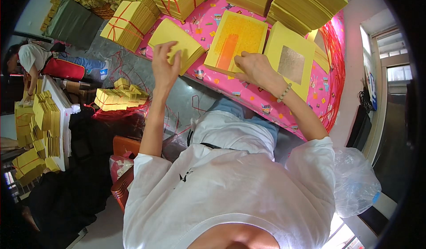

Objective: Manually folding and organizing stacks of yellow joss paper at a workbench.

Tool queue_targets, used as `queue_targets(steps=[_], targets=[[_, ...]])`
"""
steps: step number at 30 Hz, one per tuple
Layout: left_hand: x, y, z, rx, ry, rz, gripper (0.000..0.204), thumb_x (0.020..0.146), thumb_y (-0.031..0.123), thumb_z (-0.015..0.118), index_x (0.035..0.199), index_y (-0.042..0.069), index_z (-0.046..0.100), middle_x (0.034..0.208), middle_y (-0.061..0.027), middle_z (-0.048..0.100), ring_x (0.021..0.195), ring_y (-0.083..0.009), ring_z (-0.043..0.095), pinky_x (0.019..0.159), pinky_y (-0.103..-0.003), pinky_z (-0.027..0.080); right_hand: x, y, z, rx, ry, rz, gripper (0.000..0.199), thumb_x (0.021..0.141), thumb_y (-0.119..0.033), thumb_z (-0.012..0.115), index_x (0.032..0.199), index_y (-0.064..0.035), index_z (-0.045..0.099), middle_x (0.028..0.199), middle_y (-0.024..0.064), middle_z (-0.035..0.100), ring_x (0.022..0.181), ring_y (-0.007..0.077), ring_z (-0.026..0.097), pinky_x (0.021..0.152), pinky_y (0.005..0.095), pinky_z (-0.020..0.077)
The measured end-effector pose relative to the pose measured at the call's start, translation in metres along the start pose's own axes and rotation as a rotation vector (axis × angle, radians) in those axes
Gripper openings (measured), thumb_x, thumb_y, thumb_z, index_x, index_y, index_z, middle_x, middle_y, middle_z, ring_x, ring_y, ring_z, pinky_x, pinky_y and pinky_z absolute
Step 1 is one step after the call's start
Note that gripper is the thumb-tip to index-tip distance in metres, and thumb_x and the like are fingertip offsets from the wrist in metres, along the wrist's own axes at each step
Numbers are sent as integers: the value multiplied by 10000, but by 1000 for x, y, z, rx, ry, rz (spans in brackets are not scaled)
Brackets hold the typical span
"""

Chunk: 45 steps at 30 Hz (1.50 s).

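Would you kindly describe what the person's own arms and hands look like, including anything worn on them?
The left hand and right hand are both ungloved. The sleeves are white, loose and short. A pale beaded bracelet circles the right wrist; none shows on the left.

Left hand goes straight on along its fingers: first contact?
Left hand: most likely the plain yellow paper stack directly at its fingertips; whether they already touch is unclear from this view.
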State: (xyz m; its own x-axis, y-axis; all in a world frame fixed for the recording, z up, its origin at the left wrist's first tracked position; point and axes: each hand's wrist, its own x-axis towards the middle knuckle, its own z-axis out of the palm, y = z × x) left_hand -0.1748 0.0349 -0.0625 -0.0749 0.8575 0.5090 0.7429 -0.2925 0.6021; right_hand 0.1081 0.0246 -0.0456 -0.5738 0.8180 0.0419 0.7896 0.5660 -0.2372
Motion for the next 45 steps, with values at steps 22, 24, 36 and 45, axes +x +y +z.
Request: queue_targets(steps=[22, 24, 36, 45], targets=[[-17, 34, 44, -226, -498, 288, 135, 801, 1, 610, 931, 18, 639, 861, -126, 646, 839, -293, 622, 728, -364, 493, 3, 12, -10, 165, -108, 79, 185, 805, -246, 651, 856, -76, 705, 790, 154, 660, 787, 332, 636, 684, 428, 496], [-16, 34, 44, -222, -506, 271, 129, 801, 2, 611, 926, 16, 642, 858, -129, 646, 827, -297, 622, 720, -362, 495, 4, 13, -9, 167, -108, 76, 187, 807, -250, 649, 859, -80, 707, 793, 151, 661, 790, 331, 636, 687, 427, 496], [-14, 33, 44, -229, -503, 267, 132, 794, -1, 617, 921, 17, 645, 840, -137, 639, 817, -301, 619, 715, -369, 494, 6, 12, -10, 166, -123, 90, 190, 811, -263, 641, 867, -98, 718, 795, 138, 666, 780, 322, 637, 684, 427, 496], [-2, 55, 45, 9, -570, 516, 234, 741, 95, 691, 967, 68, 638, 900, -87, 616, 874, -276, 565, 767, -361, 468, 3, 11, -12, 135, -46, 48, 180, 839, -240, 605, 856, -64, 638, 766, 148, 648, 760, 328, 634, 655, 441, 491]])
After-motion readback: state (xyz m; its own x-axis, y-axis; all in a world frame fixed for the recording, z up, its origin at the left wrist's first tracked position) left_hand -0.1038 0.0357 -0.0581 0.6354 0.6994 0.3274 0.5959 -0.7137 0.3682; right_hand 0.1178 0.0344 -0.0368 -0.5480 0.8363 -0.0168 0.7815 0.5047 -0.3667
